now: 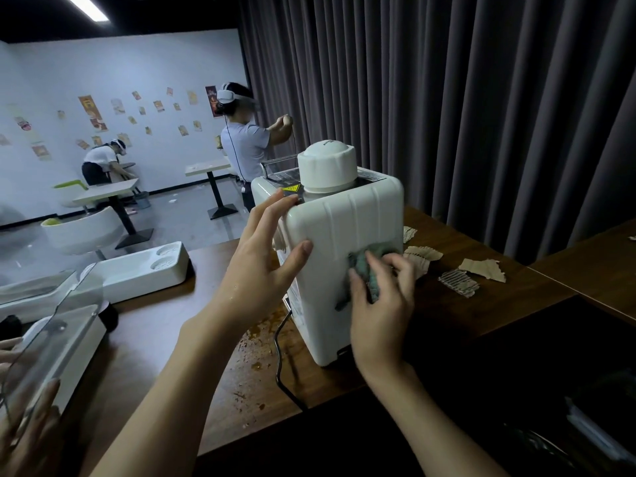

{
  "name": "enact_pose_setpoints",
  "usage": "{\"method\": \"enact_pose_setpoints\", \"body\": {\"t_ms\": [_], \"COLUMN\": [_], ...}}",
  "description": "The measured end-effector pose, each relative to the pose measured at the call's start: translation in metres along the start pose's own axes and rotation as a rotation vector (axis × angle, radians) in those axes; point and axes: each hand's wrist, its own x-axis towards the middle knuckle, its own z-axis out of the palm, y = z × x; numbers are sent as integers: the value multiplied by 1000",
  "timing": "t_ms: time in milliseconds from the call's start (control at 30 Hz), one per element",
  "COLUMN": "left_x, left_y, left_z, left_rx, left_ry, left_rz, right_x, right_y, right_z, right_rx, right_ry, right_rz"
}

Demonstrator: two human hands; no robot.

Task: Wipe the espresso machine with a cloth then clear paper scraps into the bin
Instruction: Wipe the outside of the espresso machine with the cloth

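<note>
A white espresso machine (344,222) stands on the dark wooden counter (179,325), its back panel toward me and a round white cap on top. My left hand (265,256) rests flat against its left corner, fingers straight, thumb on the back panel. My right hand (378,304) holds a grey-green cloth (364,270) pressed against the lower right of the back panel. Torn cardboard and paper scraps (461,277) lie on the counter to the right of the machine.
A black power cord (280,352) runs from the machine's base off the counter's front edge, beside brown spill spots (254,346). A white tray (144,270) and a clear-lidded appliance (51,339) stand at left. Dark curtains hang behind. Two people work at tables in the background.
</note>
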Motion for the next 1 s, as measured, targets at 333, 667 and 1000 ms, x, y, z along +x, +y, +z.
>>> {"method": "enact_pose_setpoints", "body": {"t_ms": [333, 667, 1000], "left_x": [1, 2, 0], "left_y": [-5, -8, -8], "left_z": [0, -2, -10], "left_rx": [30, 18, 78], "left_ry": [11, -10, -43], "left_rz": [27, 33, 23], "right_x": [-2, 43, 51], "right_y": [-6, -18, -27], "right_z": [-5, -5, -6], "right_rx": [-76, 0, -121], "right_ry": [-187, 50, -124], "right_rz": [-309, -49, -433]}}
